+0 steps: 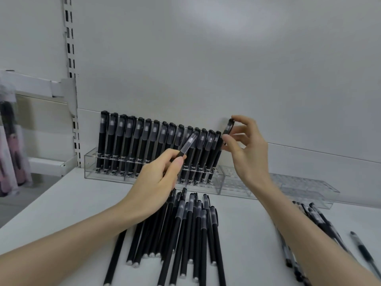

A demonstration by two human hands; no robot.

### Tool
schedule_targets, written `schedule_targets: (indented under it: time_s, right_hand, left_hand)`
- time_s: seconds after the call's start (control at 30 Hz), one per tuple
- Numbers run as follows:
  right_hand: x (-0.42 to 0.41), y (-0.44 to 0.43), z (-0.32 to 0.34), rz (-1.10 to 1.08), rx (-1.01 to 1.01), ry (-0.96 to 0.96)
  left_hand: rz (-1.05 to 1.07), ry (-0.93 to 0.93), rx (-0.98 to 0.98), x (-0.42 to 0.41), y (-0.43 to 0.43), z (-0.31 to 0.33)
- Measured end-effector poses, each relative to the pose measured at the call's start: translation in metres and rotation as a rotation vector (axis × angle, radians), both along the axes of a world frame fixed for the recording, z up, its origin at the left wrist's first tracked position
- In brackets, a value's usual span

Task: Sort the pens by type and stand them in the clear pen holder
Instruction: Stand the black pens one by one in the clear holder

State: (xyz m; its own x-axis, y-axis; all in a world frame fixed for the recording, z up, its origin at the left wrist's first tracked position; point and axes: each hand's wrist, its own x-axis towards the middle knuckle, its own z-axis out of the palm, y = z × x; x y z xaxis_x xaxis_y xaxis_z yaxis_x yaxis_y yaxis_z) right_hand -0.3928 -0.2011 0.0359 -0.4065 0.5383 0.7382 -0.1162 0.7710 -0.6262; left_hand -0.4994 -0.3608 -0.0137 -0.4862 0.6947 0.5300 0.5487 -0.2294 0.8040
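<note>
Left hand (158, 178) pinches one pen (188, 144) before the row; right hand (243, 149) grips another (228, 129) upright at the row's end in the holder (90, 168). Loose pens (185, 230) lie on the surface (247, 244).

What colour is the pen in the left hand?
The pen has a black body and clear cap; head view.

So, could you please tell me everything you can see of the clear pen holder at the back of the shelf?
The clear pen holder is a long, low, transparent box, acrylic by its look, with a perforated top plate. It stands on the white shelf against the back wall. A row of black pens with clear caps stands in most of it, caps up and slightly leaning. The holes toward its right end are empty.
</note>
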Motion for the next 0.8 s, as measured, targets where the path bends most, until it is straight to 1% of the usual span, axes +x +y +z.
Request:
schedule_targets:
  time_s: [0.13,0.33,0.43,0.6,0.7,0.77,0.8]
  right_hand:
    - [-0.002,0.004,-0.002,-0.044,0.069,-0.141]
    - [0.0,0.011,0.006,-0.052,0.097,-0.237]
    - [0.002,0.013,0.01,-0.037,0.082,-0.274]
    - [0.004,0.012,0.01,-0.038,0.058,-0.327]
    - [0.004,0.011,0.004,-0.074,0.095,-0.367]
    - [0.008,0.006,0.004,-0.13,0.131,-0.357]
    - [0.01,0.0,0.005,-0.122,0.119,-0.325]
  left_hand:
    - [0.009,-0.007,-0.014,-0.001,0.002,-0.004]
    - [0.067,-0.067,-0.038,-0.004,0.004,-0.006]
    - [0.086,-0.08,-0.027,-0.006,0.004,-0.007]
    - [0.028,-0.071,-0.046,-0.005,0.005,-0.008]
    - [0.02,-0.091,-0.05,-0.004,0.006,-0.01]
    - [0.012,-0.106,-0.045,-0.005,0.007,-0.011]
    - [-0.003,-0.108,-0.042,-0.005,0.007,-0.011]
